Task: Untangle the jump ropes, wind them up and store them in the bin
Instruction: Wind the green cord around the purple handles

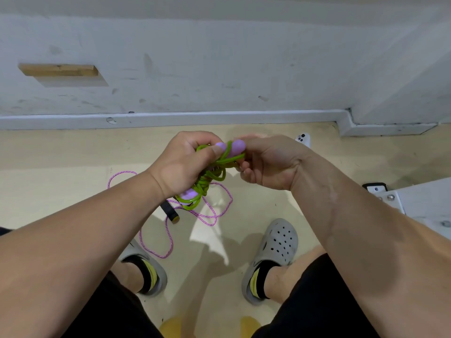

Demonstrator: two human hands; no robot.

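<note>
Head view, looking down from a seated person at their own two hands above a pale floor (73,167). The left hand (185,164) has its grip closed round a bundle of green rope (210,181), thumb pressed over the top coils. The right hand (266,164), touching the bundle from the other side, has its grip narrowed on a green strand just below a purple handle (238,146). A second purple handle (189,193) pokes out beneath the left wrist. The step looks like winding: to do it well, the left hand should keep the coils pinched flat while the right lays each turn snugly beside the last, then tucks the end under so nothing springs loose. The green rope is smooth, glossy, tube-like plastic that seems springy and apt to uncoil; the handles are rounded, matte and bulb-ended. On the floor below, between grey perforated clogs (278,245), a thin braided pink rope (168,240) sprawls in loose loops, soft and limp, with a black handle (170,212) capped in yellow. It is not yet wound. A scuffed grey-white wall (219,57) runs behind. No bin can be made out.
</note>
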